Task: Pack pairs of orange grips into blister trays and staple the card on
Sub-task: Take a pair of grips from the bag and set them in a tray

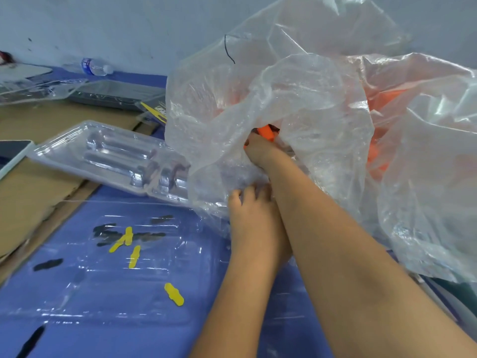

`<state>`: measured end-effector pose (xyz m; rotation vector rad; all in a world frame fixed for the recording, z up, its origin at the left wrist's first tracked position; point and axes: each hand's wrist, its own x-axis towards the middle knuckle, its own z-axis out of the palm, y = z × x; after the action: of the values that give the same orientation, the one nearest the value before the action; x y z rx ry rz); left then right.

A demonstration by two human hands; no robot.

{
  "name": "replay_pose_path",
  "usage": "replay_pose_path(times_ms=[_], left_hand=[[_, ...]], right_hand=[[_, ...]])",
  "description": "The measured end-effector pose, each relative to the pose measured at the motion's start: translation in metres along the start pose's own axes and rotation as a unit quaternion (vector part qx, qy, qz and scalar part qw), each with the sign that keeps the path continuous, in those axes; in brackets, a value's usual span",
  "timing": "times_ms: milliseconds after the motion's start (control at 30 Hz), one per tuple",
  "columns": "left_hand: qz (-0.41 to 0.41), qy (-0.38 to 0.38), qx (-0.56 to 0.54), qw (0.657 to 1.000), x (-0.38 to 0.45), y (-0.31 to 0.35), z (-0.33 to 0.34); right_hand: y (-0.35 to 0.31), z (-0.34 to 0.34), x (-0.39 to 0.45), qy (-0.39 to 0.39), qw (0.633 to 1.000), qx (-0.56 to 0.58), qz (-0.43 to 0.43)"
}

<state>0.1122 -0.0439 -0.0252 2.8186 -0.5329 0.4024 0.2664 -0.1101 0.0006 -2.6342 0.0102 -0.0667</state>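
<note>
Orange plastic grip (267, 133) shows at the mouth of a large crumpled clear plastic bag (296, 99), just beyond the right hand (259, 151), which reaches up and forward into the opening. Right hand's fingers are buried in the film; cannot tell whether they have closed on the grip or merely touch it. More orange shapes glow through the bag wall further right and deeper in, blurred by the film. Left hand (249, 210) sits nearer the body, below and just left of the right forearm, fingers curled into the bag's lower edge, pinching the film to hold the mouth open. Forearms cross closely, right over left. Visible grip lies up and away from both hands; its long axis seems to run roughly away from the viewer, tilted left, though only a short end shows. Right hand is clearly nearer. Clear moulded blister tray (108, 153) with two long parallel wells lies to the left, tilted on brown cardboard (31, 187), its near end touching the bag. A second flat clear tray (124, 275) rests on the blue table (31, 301), holding small yellow plastic pieces (134, 257) and dark ones. Judgement: fetching stage; wells in the tilted tray look unfilled.
</note>
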Motion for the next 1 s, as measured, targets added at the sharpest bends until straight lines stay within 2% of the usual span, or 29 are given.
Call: replay_pose_path(times_ms=[133,233,300,433,600,700,767,833,900,967,1000], left_hand=[[0.015,0.001,0.006,1.000,-0.002,-0.002,0.000],[0.017,0.003,0.005,1.000,-0.001,-0.002,0.001],[0.012,0.000,0.009,1.000,0.001,-0.004,0.005],[-0.003,0.018,-0.024,1.000,0.002,-0.003,0.003],[-0.008,0.055,-0.066,0.996,0.002,-0.003,-0.003],[0.009,0.128,-0.128,0.983,-0.002,0.001,-0.014],[0.026,0.170,-0.262,0.950,-0.009,0.010,-0.024],[-0.011,0.099,-0.452,0.887,-0.018,0.029,-0.032],[-0.048,0.038,-0.592,0.803,-0.029,0.053,-0.038],[-0.064,0.050,-0.657,0.750,-0.035,0.065,-0.038],[-0.062,0.075,-0.655,0.749,-0.038,0.064,-0.040]], right_hand=[[-0.005,-0.001,-0.012,0.108,0.994,-0.009,0.026],[-0.006,-0.008,-0.031,0.179,0.979,0.088,0.045],[-0.002,-0.015,-0.054,0.240,0.959,0.151,0.010],[0.003,-0.026,-0.112,0.293,0.928,0.228,-0.026],[0.015,-0.035,-0.189,0.365,0.897,0.250,-0.004],[0.028,-0.036,-0.228,0.413,0.859,0.302,0.018],[0.036,-0.032,-0.243,0.423,0.845,0.327,0.012],[0.039,-0.028,-0.253,0.429,0.851,0.302,-0.008],[0.043,-0.024,-0.258,0.427,0.866,0.261,-0.031],[0.045,-0.021,-0.262,0.387,0.888,0.239,-0.064],[0.045,-0.019,-0.264,0.359,0.900,0.231,-0.087]])
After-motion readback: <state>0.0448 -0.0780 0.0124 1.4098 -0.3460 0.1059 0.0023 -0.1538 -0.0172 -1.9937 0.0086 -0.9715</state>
